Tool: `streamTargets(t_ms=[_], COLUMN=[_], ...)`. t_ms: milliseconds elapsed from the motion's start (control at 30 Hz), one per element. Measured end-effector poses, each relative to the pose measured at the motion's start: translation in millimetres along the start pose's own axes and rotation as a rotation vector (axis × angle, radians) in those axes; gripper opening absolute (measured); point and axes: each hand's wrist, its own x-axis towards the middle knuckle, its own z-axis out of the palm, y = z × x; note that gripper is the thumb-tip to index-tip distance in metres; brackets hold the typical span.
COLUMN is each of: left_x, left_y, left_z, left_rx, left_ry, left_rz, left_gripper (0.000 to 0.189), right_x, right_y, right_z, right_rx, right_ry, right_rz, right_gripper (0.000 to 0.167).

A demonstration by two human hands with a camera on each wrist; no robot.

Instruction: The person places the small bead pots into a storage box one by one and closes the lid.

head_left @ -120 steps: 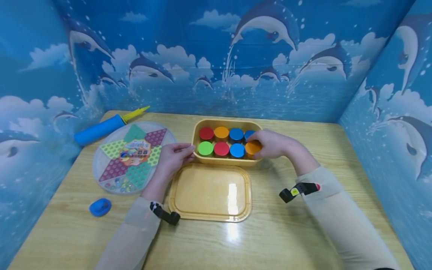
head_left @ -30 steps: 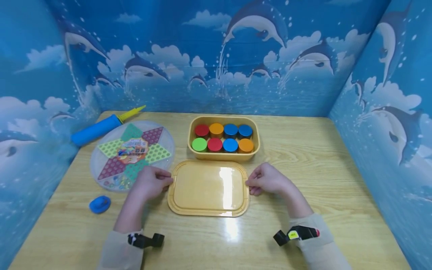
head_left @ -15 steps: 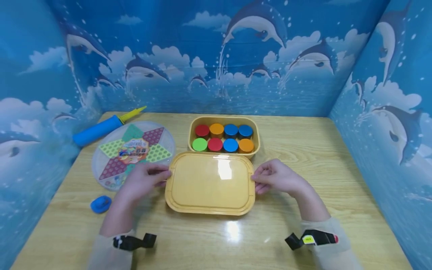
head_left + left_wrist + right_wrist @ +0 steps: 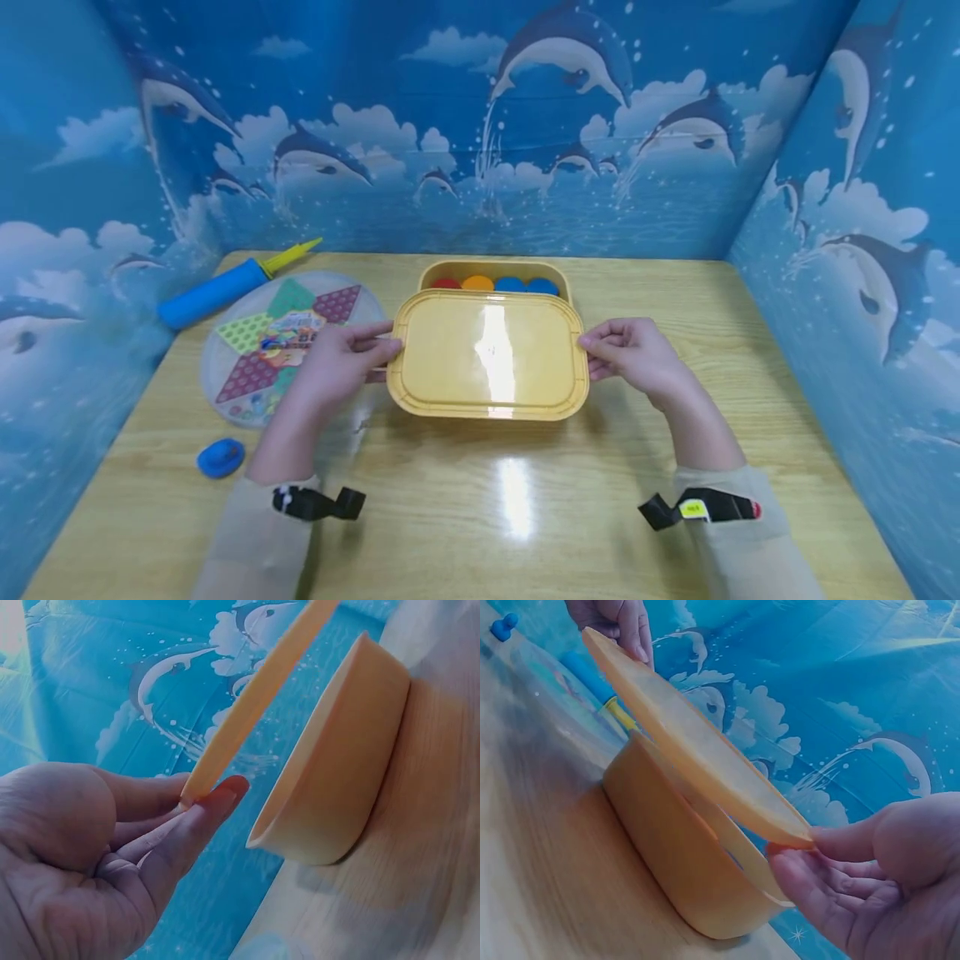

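Note:
A yellow plastic lid (image 4: 457, 358) hangs in the air, held level between both hands by its short ends. My left hand (image 4: 337, 358) pinches its left end between thumb and fingers, and my right hand (image 4: 633, 354) pinches the right end the same way. Below and behind it stands a yellow box (image 4: 345, 757) on the table. In the right wrist view, a gap shows between the lid and the box's rim. Red, orange and blue round caps (image 4: 510, 284) show in the box's back row; the lid hides the front row in the head view.
Left of the box lies a round Chinese checkers board (image 4: 247, 375), partly behind my left hand. Beyond it is a blue pump (image 4: 213, 293) with a yellow nozzle. A small blue object (image 4: 221, 458) lies near the left forearm. Dolphin-printed sheets wall in the table.
My right hand has left the orange cap in the box. Both hands have taken the lid's ends, raised it off the table and carried it forward over the box's front part.

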Motion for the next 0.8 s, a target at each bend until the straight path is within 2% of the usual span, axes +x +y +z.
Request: streamTargets(t_ms=[200,400,533,800], left_x=[19.4,40.0,44.5,50.8], left_y=[10.0,17.8,22.4,23.8], left_z=[1.4,5.0,6.0,7.0], left_rx=[-0.027,-0.018,-0.027,-0.091], left_ry=[-0.01,0.018,0.017,-0.013], left_rz=[-0.013,-0.027,-0.039,-0.077], left_gripper=[0.048,0.041,0.04,0.037], right_x=[6.2,11.0,15.6,18.3], right_y=[-8,-11,-10,-8], right_z=[-5,-10,-13,-18], right_rx=[0.043,0.105,0.147,0.141], right_ry=[0.084,0.084,0.066,0.033], right_rz=[-0.011,-0.001,0.018,0.048], right_gripper=[0.035,0.044,0.046,0.044])
